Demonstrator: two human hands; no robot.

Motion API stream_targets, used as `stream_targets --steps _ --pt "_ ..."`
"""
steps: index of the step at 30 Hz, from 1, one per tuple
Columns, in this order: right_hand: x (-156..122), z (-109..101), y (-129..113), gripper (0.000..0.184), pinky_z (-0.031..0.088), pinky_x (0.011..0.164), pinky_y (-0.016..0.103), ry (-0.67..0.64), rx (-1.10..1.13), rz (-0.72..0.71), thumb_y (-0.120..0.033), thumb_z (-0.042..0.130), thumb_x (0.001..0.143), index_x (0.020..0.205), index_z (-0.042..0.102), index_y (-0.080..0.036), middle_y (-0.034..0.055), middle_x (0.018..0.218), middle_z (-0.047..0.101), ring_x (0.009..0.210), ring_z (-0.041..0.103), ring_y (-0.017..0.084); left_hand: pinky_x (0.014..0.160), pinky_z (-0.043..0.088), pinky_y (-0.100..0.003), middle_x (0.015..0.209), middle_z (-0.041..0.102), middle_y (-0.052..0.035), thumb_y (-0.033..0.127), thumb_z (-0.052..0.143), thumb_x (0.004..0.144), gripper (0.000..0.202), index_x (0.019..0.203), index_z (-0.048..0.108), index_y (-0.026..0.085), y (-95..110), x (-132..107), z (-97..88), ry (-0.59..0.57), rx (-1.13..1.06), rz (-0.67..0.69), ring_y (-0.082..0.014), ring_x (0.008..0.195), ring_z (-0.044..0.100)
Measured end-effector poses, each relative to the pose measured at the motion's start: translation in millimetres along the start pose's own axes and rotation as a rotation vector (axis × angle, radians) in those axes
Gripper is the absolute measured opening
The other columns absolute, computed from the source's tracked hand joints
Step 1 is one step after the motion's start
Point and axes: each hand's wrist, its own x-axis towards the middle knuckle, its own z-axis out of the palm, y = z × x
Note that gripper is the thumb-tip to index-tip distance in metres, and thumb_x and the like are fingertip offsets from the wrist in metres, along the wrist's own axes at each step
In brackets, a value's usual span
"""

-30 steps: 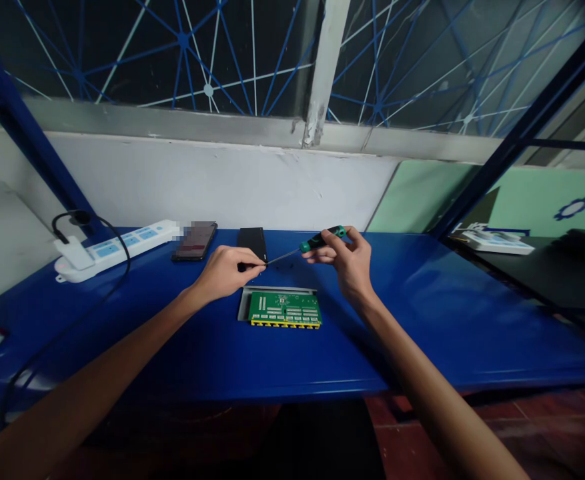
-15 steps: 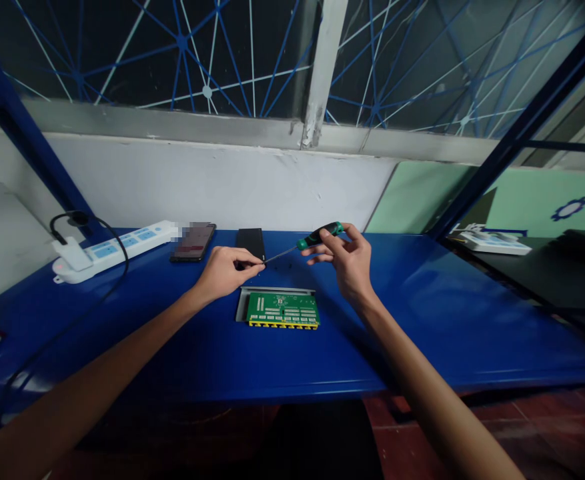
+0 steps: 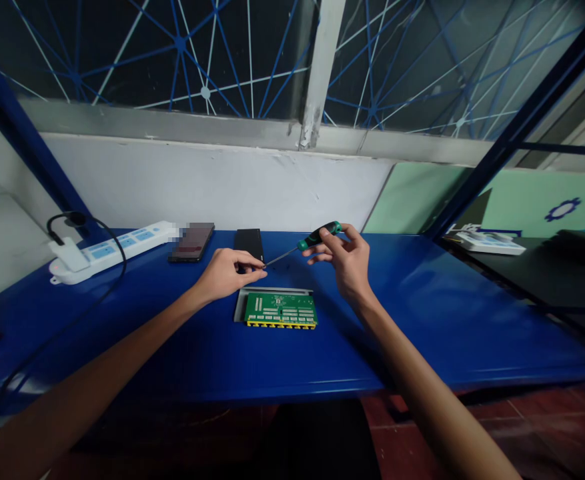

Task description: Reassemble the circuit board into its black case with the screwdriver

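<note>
My right hand (image 3: 349, 257) is closed around the black and green handle of a screwdriver (image 3: 321, 235), whose shaft slants down to the left. At its tip, the thumb and fingers of my left hand (image 3: 229, 272) are pinched together; whatever they hold is too small to make out. Below both hands lies a green circuit board (image 3: 281, 308) with a row of yellow ports along its near edge. It rests on a grey metal tray (image 3: 241, 307). A few tiny dark pieces, perhaps screws, lie on the table behind the board.
Behind my left hand is a flat black box (image 3: 249, 243), with a phone (image 3: 193, 241) to its left. A white power strip (image 3: 117, 250) with a plugged-in adapter and black cable (image 3: 125, 257) occupies the left of the blue table (image 3: 422, 313). A wall and window rise behind.
The left thumb has shifted slightly at the screwdriver's tip. The whole view has moved a little; the right hand keeps the same hold.
</note>
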Motion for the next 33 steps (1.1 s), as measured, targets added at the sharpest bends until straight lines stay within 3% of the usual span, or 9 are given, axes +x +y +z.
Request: stream_targets --steps 7,12,16,20,25,33 --pt "-1 1 -2 0.03 0.057 0.051 0.034 0.009 -0.012 -0.003 -0.042 0.068 0.076 0.086 0.048 -0.022 0.0044 0.072 0.069 0.059 0.07 0.021 0.06 0.045 -0.028 0.081 0.072 -0.0064 0.04 0.067 0.077 0.027 0.092 0.076 0.018 0 0 -0.5 -0.043 -0.007 -0.01 -0.0151 0.066 0.063" --pt "2 -3 0 0.034 0.056 0.052 0.034 0.057 -0.12 -0.012 -0.05 0.064 0.078 0.088 0.048 -0.023 0.0037 0.072 0.068 0.058 0.068 0.02 0.065 0.047 -0.029 0.087 0.072 -0.0074 0.043 0.071 0.075 0.038 0.105 0.072 0.019 -2 3 -9.5 -0.184 0.062 0.011 -0.0182 0.073 0.065" --pt "6 -10 1 0.035 0.052 0.047 0.031 0.161 -0.197 -0.079 -0.054 0.06 0.08 0.088 0.05 -0.022 -0.0008 0.059 0.06 0.046 0.062 0.016 0.076 0.048 -0.033 0.104 0.069 -0.0089 0.049 0.067 0.078 0.042 0.109 0.07 0.02 2 2 -11.1 -0.285 0.099 0.069 -0.0205 0.086 0.064" --pt "10 -18 -2 0.035 0.045 0.04 0.028 0.312 -0.221 -0.165 -0.055 0.059 0.08 0.088 0.052 -0.021 -0.0052 0.049 0.052 0.037 0.053 0.012 0.084 0.046 -0.039 0.117 0.063 -0.0096 0.056 0.061 0.082 0.045 0.112 0.068 0.024 10 -5 -1.2 -0.37 0.184 0.13 -0.0257 0.104 0.058" --pt "12 -24 -6 0.032 0.041 0.037 0.028 0.408 -0.235 -0.231 -0.052 0.061 0.079 0.086 0.054 -0.021 -0.007 0.046 0.046 0.033 0.047 0.011 0.09 0.04 -0.045 0.125 0.057 -0.009 0.065 0.064 0.074 0.058 0.118 0.065 0.028 23 -15 18.1 -0.362 0.297 0.233 -0.0293 0.109 0.054" --pt "8 -20 -6 0.026 0.04 0.038 0.027 0.353 -0.317 -0.255 -0.048 0.059 0.082 0.085 0.053 -0.023 -0.006 0.054 0.046 0.036 0.048 0.01 0.088 0.04 -0.044 0.117 0.061 -0.0105 0.059 0.064 0.077 0.054 0.117 0.064 0.022 26 -20 32.4 -0.292 0.337 0.341 -0.0267 0.103 0.057"
